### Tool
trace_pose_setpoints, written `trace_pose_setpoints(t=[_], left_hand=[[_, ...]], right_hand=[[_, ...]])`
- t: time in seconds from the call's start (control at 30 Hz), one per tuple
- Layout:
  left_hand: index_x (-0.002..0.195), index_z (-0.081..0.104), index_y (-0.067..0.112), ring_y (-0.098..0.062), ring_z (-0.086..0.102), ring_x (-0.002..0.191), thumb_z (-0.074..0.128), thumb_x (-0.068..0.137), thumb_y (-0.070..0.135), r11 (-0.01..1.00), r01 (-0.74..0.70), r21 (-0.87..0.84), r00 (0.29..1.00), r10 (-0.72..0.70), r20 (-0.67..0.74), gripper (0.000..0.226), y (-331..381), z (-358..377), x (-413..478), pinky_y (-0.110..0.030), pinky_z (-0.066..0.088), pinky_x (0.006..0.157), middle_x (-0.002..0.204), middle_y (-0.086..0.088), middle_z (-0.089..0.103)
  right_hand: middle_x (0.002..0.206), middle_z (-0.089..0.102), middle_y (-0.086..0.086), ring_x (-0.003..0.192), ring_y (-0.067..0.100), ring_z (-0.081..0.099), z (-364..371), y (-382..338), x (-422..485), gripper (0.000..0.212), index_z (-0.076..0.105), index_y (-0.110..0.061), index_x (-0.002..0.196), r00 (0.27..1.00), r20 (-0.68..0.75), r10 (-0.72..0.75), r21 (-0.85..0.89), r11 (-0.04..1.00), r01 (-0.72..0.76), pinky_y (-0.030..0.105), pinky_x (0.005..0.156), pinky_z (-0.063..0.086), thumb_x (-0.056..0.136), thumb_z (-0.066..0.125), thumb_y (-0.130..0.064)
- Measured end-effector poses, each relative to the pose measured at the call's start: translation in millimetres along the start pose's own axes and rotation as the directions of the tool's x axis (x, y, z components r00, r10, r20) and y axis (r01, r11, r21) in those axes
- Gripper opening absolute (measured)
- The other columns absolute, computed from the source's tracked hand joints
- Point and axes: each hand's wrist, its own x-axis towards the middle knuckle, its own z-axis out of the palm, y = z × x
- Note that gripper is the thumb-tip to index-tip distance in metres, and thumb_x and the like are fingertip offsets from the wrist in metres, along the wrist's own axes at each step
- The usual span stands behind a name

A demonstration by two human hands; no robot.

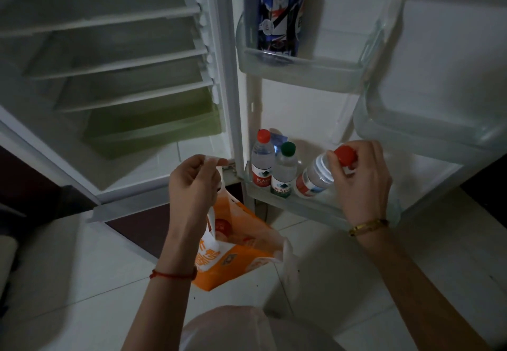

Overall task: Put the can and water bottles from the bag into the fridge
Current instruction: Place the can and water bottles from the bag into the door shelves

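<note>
An orange and white plastic bag (pixel 241 249) hangs over the floor, its handle held up by my left hand (pixel 192 183). Inside it a red bottle cap (pixel 222 225) shows. My right hand (pixel 362 180) grips a red-capped water bottle (pixel 315 177) by its neck, tilted, with its base at the lowest door shelf (pixel 310 208). On that shelf stand a red-capped bottle (pixel 262 158) and a green-capped bottle (pixel 285 169). A blue can (pixel 281 13) stands in the upper door shelf (pixel 315 68).
The fridge stands open, with bare glass shelves (pixel 123 59) and a green drawer (pixel 153 128) on the left. A clear door bin (pixel 428 128) juts out on the right. White floor tiles (pixel 82 282) lie below; my knee (pixel 233 328) is at the bottom.
</note>
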Motion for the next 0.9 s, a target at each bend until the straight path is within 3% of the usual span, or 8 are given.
trace_pose_setpoints(t=[0.27,0.7,0.8,0.9], left_hand=[[0.087,0.07,0.008,-0.008,0.029,0.046,0.046,0.101,0.011,1.0,0.006,0.023,0.999,-0.007,0.053,0.028,-3,3,4,-0.021,0.024,0.043,0.055,-0.001,0.035],[0.086,0.07,0.008,-0.008,0.027,0.044,0.047,0.101,0.009,0.999,0.015,0.028,0.995,-0.017,0.096,0.028,0,7,1,-0.019,0.023,0.042,0.056,-0.003,0.033],[0.086,0.07,0.008,-0.008,0.028,0.044,0.047,0.1,0.01,1.0,0.008,0.025,0.995,-0.01,0.102,0.028,2,8,-2,-0.019,0.024,0.042,0.056,-0.003,0.034],[0.086,0.07,0.009,-0.007,0.029,0.044,0.047,0.101,0.01,1.0,0.01,0.021,0.994,-0.012,0.11,0.028,4,9,-4,-0.019,0.024,0.042,0.056,-0.003,0.035]], right_hand=[[0.098,0.055,0.013,0.084,0.026,0.055,37,20,8,0.033,0.058,-0.005,0.094,0.989,0.146,0.027,-0.098,0.995,-0.013,0.022,0.07,0.033,0.087,0.063,-0.036],[0.103,0.055,0.011,0.094,0.028,0.057,69,33,12,0.039,0.051,-0.008,0.101,0.941,0.319,0.111,-0.229,0.973,-0.037,0.029,0.066,0.04,0.088,0.059,-0.044],[0.111,0.054,0.01,0.098,0.028,0.056,57,25,4,0.045,0.046,-0.012,0.112,0.964,0.234,0.122,-0.206,0.976,-0.074,0.035,0.065,0.05,0.086,0.061,-0.045],[0.088,0.057,0.002,0.074,0.018,0.057,43,6,-20,0.026,0.05,-0.014,0.093,0.997,0.076,0.004,-0.058,0.998,0.0,0.029,0.056,0.048,0.089,0.06,-0.038]])
